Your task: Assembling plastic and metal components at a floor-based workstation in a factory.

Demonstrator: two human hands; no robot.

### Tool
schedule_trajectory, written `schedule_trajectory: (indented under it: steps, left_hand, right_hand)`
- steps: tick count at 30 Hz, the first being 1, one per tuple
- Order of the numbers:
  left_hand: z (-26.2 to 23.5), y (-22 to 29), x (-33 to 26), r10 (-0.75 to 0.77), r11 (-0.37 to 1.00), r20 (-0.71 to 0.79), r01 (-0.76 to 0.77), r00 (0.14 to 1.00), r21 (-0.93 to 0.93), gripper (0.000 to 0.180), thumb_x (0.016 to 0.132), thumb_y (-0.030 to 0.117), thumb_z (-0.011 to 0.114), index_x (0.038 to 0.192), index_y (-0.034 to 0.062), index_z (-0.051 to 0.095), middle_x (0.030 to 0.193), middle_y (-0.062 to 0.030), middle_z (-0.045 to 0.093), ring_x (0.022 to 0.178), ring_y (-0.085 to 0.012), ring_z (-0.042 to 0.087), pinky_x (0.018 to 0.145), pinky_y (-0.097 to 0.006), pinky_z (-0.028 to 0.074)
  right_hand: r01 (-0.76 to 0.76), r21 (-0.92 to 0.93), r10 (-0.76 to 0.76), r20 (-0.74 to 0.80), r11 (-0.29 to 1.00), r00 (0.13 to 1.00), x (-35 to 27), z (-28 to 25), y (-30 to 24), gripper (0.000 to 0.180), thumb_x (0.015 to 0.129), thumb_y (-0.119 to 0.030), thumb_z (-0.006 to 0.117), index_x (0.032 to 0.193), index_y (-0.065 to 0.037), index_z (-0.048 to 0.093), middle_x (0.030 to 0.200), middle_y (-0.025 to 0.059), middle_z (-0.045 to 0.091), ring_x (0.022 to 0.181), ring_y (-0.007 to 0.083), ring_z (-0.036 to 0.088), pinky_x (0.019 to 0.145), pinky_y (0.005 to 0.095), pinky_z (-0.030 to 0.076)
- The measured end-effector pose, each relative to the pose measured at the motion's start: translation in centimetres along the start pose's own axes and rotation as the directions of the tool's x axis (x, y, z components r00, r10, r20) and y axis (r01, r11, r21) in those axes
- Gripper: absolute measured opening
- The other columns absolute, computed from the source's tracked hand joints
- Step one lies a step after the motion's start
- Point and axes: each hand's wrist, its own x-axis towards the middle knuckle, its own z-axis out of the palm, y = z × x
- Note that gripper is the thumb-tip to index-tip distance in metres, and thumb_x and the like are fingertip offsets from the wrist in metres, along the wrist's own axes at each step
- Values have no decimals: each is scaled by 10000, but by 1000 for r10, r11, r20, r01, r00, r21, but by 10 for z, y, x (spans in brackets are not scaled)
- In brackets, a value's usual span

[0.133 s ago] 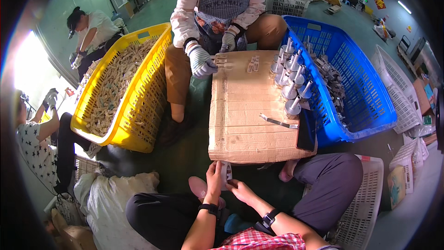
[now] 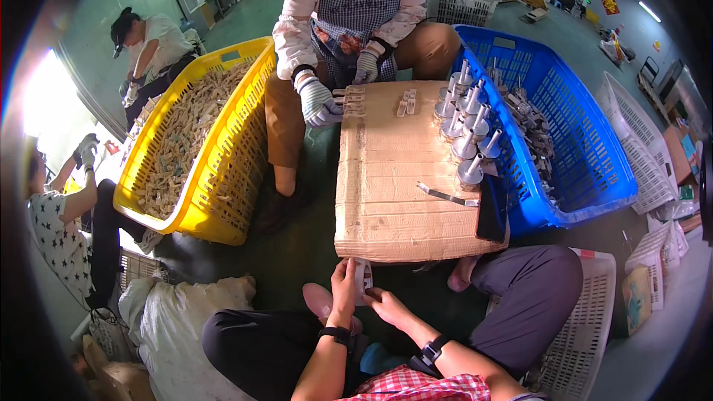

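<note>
Nearest us, left hand and right hand: both grips clamped on a small white ring, left along its side, right at its lower edge. It's just beside the near edge of the cardboard-topped worktop. We judge it light, fairly stiff, maybe slick; inside too small to tell. We'd hold opposite sides of the outer rim, no hard squeeze. Farther: thin strip, dark phone, metal cups with stems, then a co-worker's gloved hand by small pale pieces.
</note>
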Motion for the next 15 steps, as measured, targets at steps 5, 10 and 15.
schedule_trajectory:
  steps: [5,10,15]
  left_hand:
    - [0,0,1,13,1000,10,-13,1000,4,275,898,287,509,899,21,580,798,-20,574,699,-85,500,622,-222,415]
    - [0,-1,2,12,1000,16,-12,1000,18,288,899,299,504,909,21,577,810,-24,572,706,-88,500,625,-223,415]
    - [-2,-4,2,5,1000,16,-5,1000,17,294,897,304,507,917,18,575,814,-25,573,720,-89,502,641,-225,416]
  right_hand:
    - [21,-22,-21,-8,1000,1000,1,0,1,332,878,-193,516,1093,58,535,1045,152,597,969,196,555,858,297,416]
    - [38,-29,-39,-18,999,999,2,0,3,321,879,-190,512,1080,59,540,1034,149,601,956,193,557,849,297,418]
    - [35,-33,-36,-24,999,999,0,0,2,313,881,-188,509,1072,57,543,1026,148,603,949,193,559,846,299,419]
